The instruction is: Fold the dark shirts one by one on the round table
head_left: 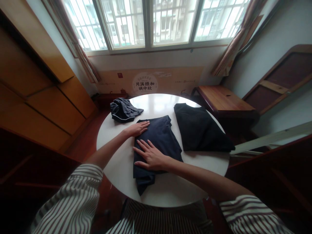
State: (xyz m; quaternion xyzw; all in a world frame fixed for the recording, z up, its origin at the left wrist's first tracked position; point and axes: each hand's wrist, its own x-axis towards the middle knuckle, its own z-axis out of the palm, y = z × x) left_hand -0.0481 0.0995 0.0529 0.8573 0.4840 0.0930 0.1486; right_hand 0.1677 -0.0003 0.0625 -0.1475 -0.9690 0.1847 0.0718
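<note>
"Striped shirt (156,225) is crowding the bottom edge, closest to us! Going left to right, what are you spotting on the white round table (119,169)?"

"Far left, a dark garment (122,109) with white piping is sitting crumpled. Just beside it, the left hand (136,129) is lying flat, fingers nearly together, on the far left corner of the navy garment (162,131)."

"So that navy piece is taking centre stage?"

"Right in the middle, lying in flattish layers, with a loose flap (145,182) poking out at the near side. The right hand (153,157) is resting palm-down on its left part, fingers spreading well apart, gripping nothing."

"Which step are we watching?"

"Flattening, I'm judging, since both hands are bearing on the cloth. The next move is probably calling for tidying that flap without rucking the layers."

"And over on the right?"

"A black garment (201,130) is lying spread out, its right corner seemingly reaching past the table's rim. Beyond it, a low wooden table (224,99) is standing by the wall."

"What are we missing?"

"Both hands are covering cloth, the left thumb isn't showing clearly, and folds are disguising the navy piece's cut. Meanwhile, the right sleeve (248,213) is running out of frame."
</note>
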